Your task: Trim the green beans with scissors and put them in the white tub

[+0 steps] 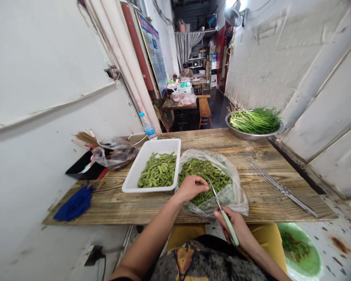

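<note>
A clear plastic bag (pixel 240 191) lies open on the wooden table, heaped with green edamame pods (pixel 199 171). Over the heap, my left hand (pixel 193 187) is closed in a pinch at an edamame pod, mostly hidden by the fingers. My right hand (pixel 235 222) grips scissors (pixel 226 220) with pale green handles, at the near edge of the bag. Their blades point up and away, with the tips just beside my left fingertips. Left of the bag stands a white plastic tray (pixel 130 177) with more edamame pods (pixel 159 169) in it.
Metal skewers (pixel 283 189) lie at the right, before a steel bowl (pixel 254 136) of green stalks. A water bottle (pixel 148 127), a black container (pixel 84 166) and a blue cloth (pixel 74 203) are at the left. A green basin (pixel 302 249) sits on the floor. A person (pixel 186 71) sits far back.
</note>
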`<state>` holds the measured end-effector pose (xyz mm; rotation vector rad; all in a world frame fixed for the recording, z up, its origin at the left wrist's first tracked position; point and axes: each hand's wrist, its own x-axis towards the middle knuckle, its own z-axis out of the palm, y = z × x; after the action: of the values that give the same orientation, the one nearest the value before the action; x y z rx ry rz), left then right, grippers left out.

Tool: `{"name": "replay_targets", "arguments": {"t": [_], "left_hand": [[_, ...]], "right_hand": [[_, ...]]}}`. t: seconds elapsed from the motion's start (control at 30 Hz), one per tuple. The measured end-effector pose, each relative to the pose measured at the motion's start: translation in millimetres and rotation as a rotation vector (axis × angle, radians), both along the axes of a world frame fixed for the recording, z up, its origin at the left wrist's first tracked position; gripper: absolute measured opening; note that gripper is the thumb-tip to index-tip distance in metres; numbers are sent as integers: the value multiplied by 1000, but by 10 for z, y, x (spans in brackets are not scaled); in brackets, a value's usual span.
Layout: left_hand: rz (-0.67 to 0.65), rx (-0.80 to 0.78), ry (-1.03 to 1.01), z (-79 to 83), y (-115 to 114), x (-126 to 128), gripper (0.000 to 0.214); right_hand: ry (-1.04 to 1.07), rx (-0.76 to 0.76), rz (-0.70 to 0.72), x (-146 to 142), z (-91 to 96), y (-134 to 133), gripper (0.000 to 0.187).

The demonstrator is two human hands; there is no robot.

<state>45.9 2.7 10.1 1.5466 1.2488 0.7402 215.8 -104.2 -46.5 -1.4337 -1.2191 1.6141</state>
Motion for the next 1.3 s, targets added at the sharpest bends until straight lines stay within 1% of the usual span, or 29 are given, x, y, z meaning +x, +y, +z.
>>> {"name": "replay_targets", "arguments": {"t": [0.07,0.1,0.13,0.23,0.33,0.47,0.6,0.8,0.9,0.97,1.03,1.07,1.13,1.2,1.23,1.3], "left_hand": [[114,-40,-154,11,6,16,19],[152,-95,-249,17,7,26,20],[172,-167,-340,26,4,38,22],[165,-374,-549,55,-26,90,25],[198,-465,-658,62,-83,165,22],[229,-493,-696,19,-161,248,19],[212,-522,-710,-15,-218,276,23],[207,-498,-680,-16,-263,280,26],[252,-442,-655,2,-218,223,27],[281,-352,-668,20,-157,155,27],[306,-235,-601,33,-89,88,24],[318,-166,-504,33,-60,65,21],[304,-3,-196,16,-27,54,12],[195,143,145,-27,-36,93,4],[115,184,295,-55,-54,127,4],[-14,205,534,-116,-95,205,9]], "right_hand": [[33,23,-2,9,32,5,48],[53,33,-5,9,57,3,50],[76,37,-5,5,83,0,53],[153,5,13,-18,144,-13,56],[196,-14,-4,-33,146,-10,53],[223,2,-33,-21,110,4,47],[215,10,-46,-18,109,-9,40],[143,-31,-67,-8,113,-10,42],[103,-48,-69,11,99,-6,43],[119,-44,-71,25,91,-8,44],[157,-20,-75,38,76,-11,45],[178,-10,-76,43,65,-13,47],[213,-12,-83,50,40,-15,51],[244,-40,-85,51,19,-18,54],[256,-49,-83,52,14,-20,53],[268,-39,-79,53,15,-25,50]]}}
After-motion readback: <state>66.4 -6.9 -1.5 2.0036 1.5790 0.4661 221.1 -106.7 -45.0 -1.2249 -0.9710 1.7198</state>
